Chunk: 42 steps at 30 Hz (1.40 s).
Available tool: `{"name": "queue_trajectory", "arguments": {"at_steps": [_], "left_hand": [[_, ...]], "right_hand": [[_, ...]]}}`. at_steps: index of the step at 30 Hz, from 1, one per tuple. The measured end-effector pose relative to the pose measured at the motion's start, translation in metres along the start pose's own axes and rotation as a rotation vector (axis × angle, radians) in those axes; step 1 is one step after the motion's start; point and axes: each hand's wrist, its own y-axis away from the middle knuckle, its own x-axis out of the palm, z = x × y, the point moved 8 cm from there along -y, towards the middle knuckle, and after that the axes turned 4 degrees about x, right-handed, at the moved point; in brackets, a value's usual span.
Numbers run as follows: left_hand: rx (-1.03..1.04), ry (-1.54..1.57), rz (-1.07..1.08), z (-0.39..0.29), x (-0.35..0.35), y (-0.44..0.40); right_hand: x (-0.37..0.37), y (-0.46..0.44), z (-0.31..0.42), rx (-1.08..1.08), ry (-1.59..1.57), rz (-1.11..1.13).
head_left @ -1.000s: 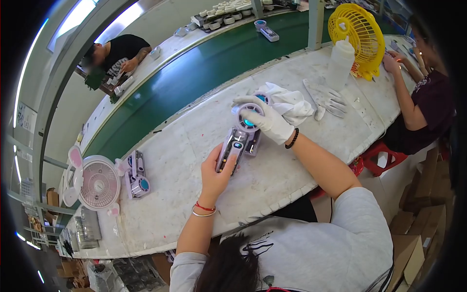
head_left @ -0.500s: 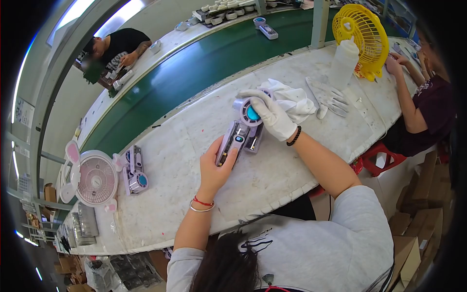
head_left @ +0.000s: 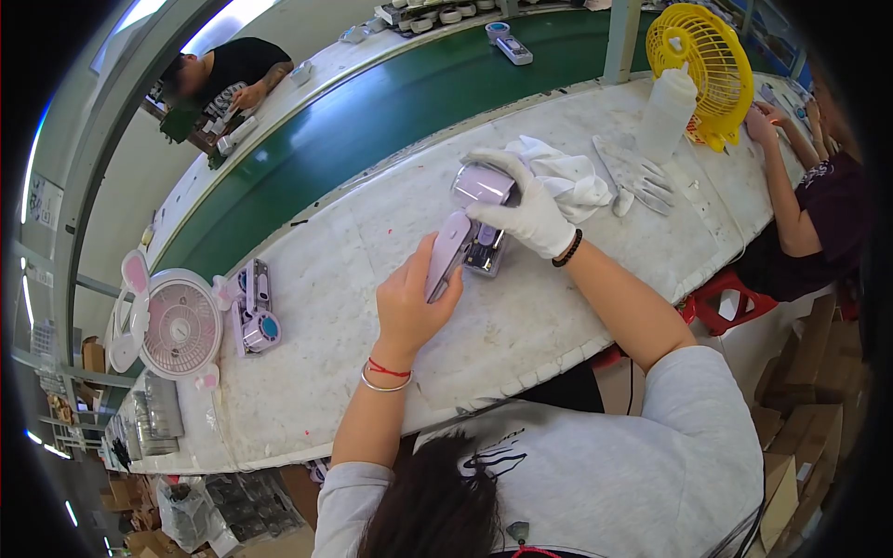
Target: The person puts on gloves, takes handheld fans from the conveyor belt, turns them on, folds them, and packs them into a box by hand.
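Note:
A light purple handheld fan (head_left: 450, 247) is gripped by its handle in my bare left hand (head_left: 412, 296), its plain side facing up. My gloved right hand (head_left: 532, 206) is curved around the fan's round head (head_left: 481, 184). Beneath and beside it on the table lies a second purple device (head_left: 485, 253) with dark inner parts showing, partly covered by my hands. White cloth (head_left: 569, 179) and a loose white glove (head_left: 634, 175) rest just beyond my right hand.
On the left stand a pink rabbit-eared fan (head_left: 181, 324) and more purple fans (head_left: 256, 307). A bottle (head_left: 667, 112) and yellow fan (head_left: 704, 70) are at the right. Beyond the white table (head_left: 344, 372) runs a green belt (head_left: 372, 116). Co-workers sit at far left and right.
The handheld fan has been turned over, so its lit display and blue hub no longer show. My right hand has shifted around the fan's head, thumb now near the neck.

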Motion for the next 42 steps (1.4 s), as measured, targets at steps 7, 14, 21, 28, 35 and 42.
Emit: {"name": "queue_trajectory", "arguments": {"at_steps": [7, 14, 21, 28, 35, 42], "left_hand": [[-0.007, 0.144, -0.020, 0.002, 0.000, -0.001], [-1.075, 1.552, 0.493, 0.043, 0.051, 0.050], [-1.091, 1.624, 0.200, 0.036, 0.049, 0.038], [-1.117, 1.789, 0.235, 0.049, 0.055, 0.047], [-1.130, 1.737, 0.252, 0.046, 0.058, 0.049], [-1.148, 1.666, 0.228, 0.046, 0.055, 0.049]], "right_hand": [[-0.011, -0.007, -0.017, 0.078, -0.121, -0.017], [0.011, 0.002, -0.005, 0.229, -0.201, 0.172], [-0.012, 0.000, -0.046, 0.573, -0.442, 0.005], [0.005, 0.002, -0.038, 0.559, -0.527, 0.270], [0.004, 0.004, -0.029, 0.530, -0.335, 0.217], [-0.002, -0.001, -0.030, 0.438, -0.265, 0.085]]}}
